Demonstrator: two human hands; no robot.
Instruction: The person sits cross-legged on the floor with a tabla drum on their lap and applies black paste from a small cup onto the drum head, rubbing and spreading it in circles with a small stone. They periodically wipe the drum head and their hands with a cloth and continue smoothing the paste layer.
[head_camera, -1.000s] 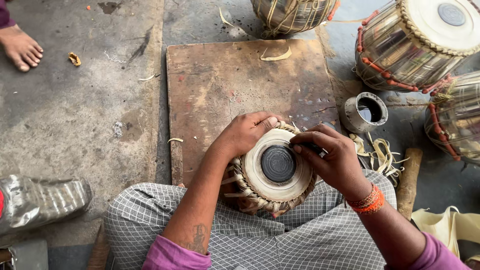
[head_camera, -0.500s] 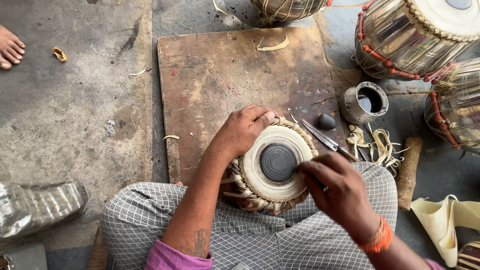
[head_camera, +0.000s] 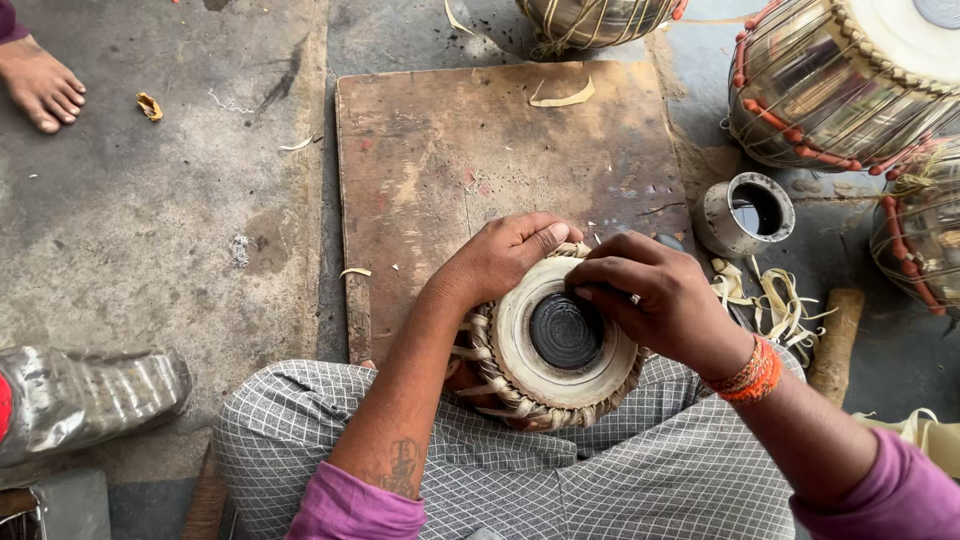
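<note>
Small drum (head_camera: 560, 340) sits in the lap, head up, just at the near edge of the wooden board (head_camera: 450, 160). Left hand (head_camera: 505, 258) is curled over the far rim, gripping the braided edge to steady the shell. Right hand (head_camera: 655, 300) is bent over the black centre patch (head_camera: 565, 330), fingertips pressed at its upper right edge; whether they pinch a small tool I cannot tell — something pale shows between the fingers.

Risks, as judged: uneven finger pressure could smear or crack the black patch. The lap support is soft — if the left grip slackens, the drum may tilt or roll. The open metal cup (head_camera: 745, 212) stands near the right wrist; a wide elbow swing could tip it.
</note>
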